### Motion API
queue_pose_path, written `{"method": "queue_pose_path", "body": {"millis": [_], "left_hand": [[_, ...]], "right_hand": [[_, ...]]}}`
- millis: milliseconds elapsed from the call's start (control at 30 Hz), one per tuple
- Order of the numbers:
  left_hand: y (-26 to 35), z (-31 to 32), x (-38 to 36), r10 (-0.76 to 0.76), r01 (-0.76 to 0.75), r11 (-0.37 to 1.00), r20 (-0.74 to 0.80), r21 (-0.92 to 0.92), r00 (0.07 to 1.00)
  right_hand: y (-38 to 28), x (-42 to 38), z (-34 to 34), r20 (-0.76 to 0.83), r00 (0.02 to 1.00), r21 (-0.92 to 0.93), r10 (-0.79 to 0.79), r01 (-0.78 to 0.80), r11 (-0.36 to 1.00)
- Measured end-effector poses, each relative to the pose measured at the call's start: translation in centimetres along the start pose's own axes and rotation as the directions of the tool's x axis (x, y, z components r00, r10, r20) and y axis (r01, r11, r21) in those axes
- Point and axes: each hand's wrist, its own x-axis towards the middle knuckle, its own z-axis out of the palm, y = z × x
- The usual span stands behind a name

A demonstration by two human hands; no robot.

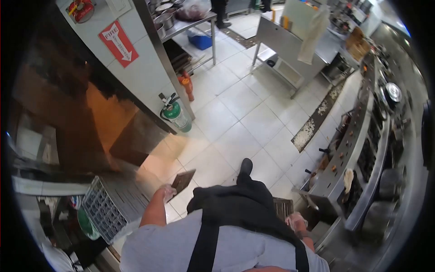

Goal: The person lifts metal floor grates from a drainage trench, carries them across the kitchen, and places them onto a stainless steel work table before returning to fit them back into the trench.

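My left hand (pixel 168 192), in a clear plastic glove, is closed on the edge of a flat brownish rectangular panel (pixel 183 181), held tilted beside my body. On my other side, my right hand (pixel 297 221), also gloved, grips a dark slatted panel (pixel 282 207), partly hidden behind my body. Its fingers are wrapped at the panel's edge. A grey plastic rack (pixel 108 213) with square compartments stands to the left of my left arm.
A green fire extinguisher (pixel 176 114) stands by the wall corner on the white tiled floor (pixel 231 122). A long stove line (pixel 349 167) runs along the right. Steel tables (pixel 290 52) stand ahead, near a floor drain channel (pixel 312 124) with pale scraps.
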Motion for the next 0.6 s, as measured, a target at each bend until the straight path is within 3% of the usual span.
{"method": "queue_pose_path", "body": {"millis": [33, 67, 133, 167, 200, 267, 300, 333, 367, 400, 467, 567, 600], "left_hand": [[0.4, 0.5, 1.6, -0.018, 0.017, 0.996, -0.008, -0.088, 1.000], [1.8, 0.7, 2.0, -0.034, 0.030, 0.985, -0.023, -0.167, 0.999], [9.2, -0.9, -3.7, -0.060, 0.042, 0.963, -0.061, -0.265, 0.996], [14.0, -2.2, -8.0, -0.073, 0.044, 0.949, -0.080, -0.313, 0.994], [14.2, -2.1, -6.4, -0.063, 0.025, 0.934, -0.093, -0.357, 0.994], [14.2, -1.0, -3.1, -0.020, -0.042, 0.882, -0.126, -0.470, 0.992], [12.2, 1.2, 0.3, -0.025, -0.110, 0.759, -0.196, -0.642, 0.980], [13.7, 1.5, -0.1, -0.041, -0.095, 0.735, -0.183, -0.671, 0.982], [15.1, 0.6, -1.0, -0.061, -0.027, 0.829, -0.139, -0.559, 0.988], [16.3, 0.1, -1.6, -0.083, 0.035, 0.904, -0.096, -0.426, 0.992], [18.6, 0.0, -1.8, -0.078, 0.045, 0.911, -0.065, -0.409, 0.995], [19.8, 1.5, 1.9, -0.058, 0.054, 0.950, -0.005, -0.307, 0.998], [20.9, 0.9, 2.9, -0.061, 0.059, 0.946, 0.004, -0.319, 0.998]], "right_hand": [[-4.6, -0.2, -3.3, 0.003, 0.970, -0.410, -0.244, 0.224, 0.884], [-8.9, 2.4, -6.5, 0.025, 0.964, -0.438, -0.263, 0.247, 0.864], [-13.8, 6.7, -10.8, 0.280, 0.910, -0.718, -0.307, 0.410, 0.563], [-15.7, 8.9, -12.5, 0.343, 0.910, -0.602, -0.231, 0.402, 0.690], [-17.7, 10.8, -14.0, 0.360, 0.903, -0.606, -0.235, 0.418, 0.677], [-22.3, 13.5, -16.9, 0.370, 0.733, -0.439, -0.570, 0.679, 0.588], [-24.7, 15.4, -18.1, 0.397, 0.730, -0.454, -0.556, 0.683, 0.573], [-27.0, 18.2, -18.5, 0.534, 0.731, -0.572, -0.425, 0.683, 0.455], [-28.8, 21.1, -18.9, 0.633, 0.727, -0.657, -0.267, 0.687, 0.311], [-29.4, 24.3, -19.2, 0.648, 0.721, -0.661, -0.246, 0.692, 0.289], [-30.2, 29.8, -19.2, 0.515, 0.846, -0.733, -0.137, 0.517, 0.442], [-40.7, 33.4, -20.2, 0.419, 0.906, -0.838, -0.064, 0.413, 0.357], [-43.3, 35.9, -20.9, 0.470, 0.881, -0.832, -0.055, 0.463, 0.305]]}}
